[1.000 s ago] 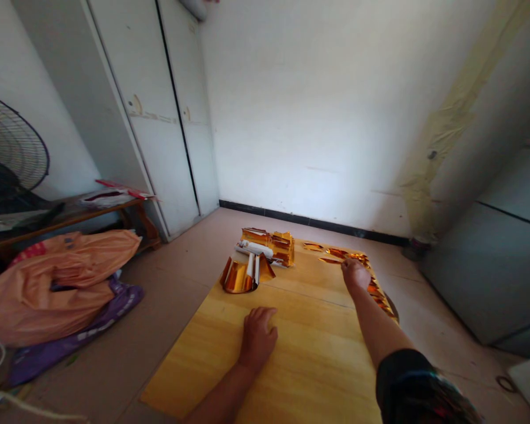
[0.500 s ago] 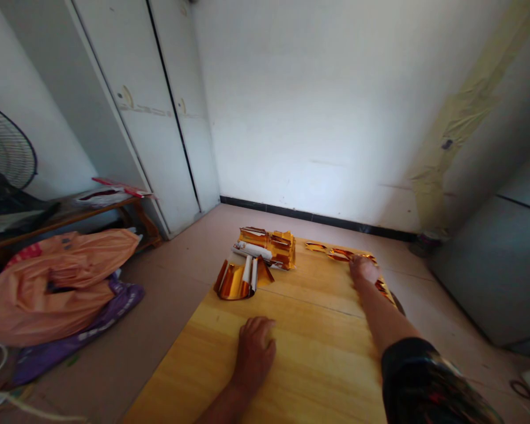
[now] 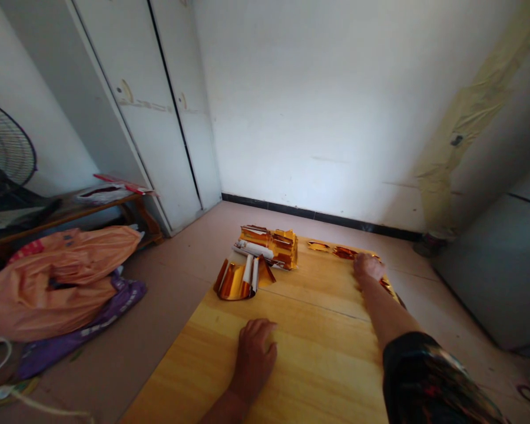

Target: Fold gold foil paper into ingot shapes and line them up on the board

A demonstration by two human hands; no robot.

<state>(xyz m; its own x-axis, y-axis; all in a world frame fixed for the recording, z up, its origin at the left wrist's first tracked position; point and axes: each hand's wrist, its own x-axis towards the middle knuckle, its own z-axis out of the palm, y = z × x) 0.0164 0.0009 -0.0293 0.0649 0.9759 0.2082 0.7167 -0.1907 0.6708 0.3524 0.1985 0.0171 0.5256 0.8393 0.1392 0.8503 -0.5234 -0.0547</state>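
Note:
My left hand (image 3: pixel 255 354) rests on the wooden tabletop (image 3: pixel 318 347), holding nothing, its fingers loosely stretched and the thumb apart. At the far right corner, my right hand (image 3: pixel 368 267) is closed on folded gold foil paper (image 3: pixel 387 287). Its fingertips are partly hidden, and foil shows beside and below it. Left of that hand, along the far edge, lie small folded gold pieces (image 3: pixel 343 252). Nearer the far left are a stack of gold foil sheets (image 3: pixel 285 247) with white rolled edges and a curved bundle of gold sheets (image 3: pixel 234 281).
A standing fan (image 3: pixel 6 144) and a low wooden bench (image 3: pixel 115 203) are at the left. An orange cloth or bag (image 3: pixel 62 277) lies over a purple bag (image 3: pixel 92 327). Behind stand white cabinets (image 3: pixel 159 135) and a wall; a grey cabinet-like surface (image 3: pixel 499 265) is on the right.
My right hand has shifted slightly right along the far edge, covering more of the corner foil. My left hand stays in place on the table. The view has turned a little.

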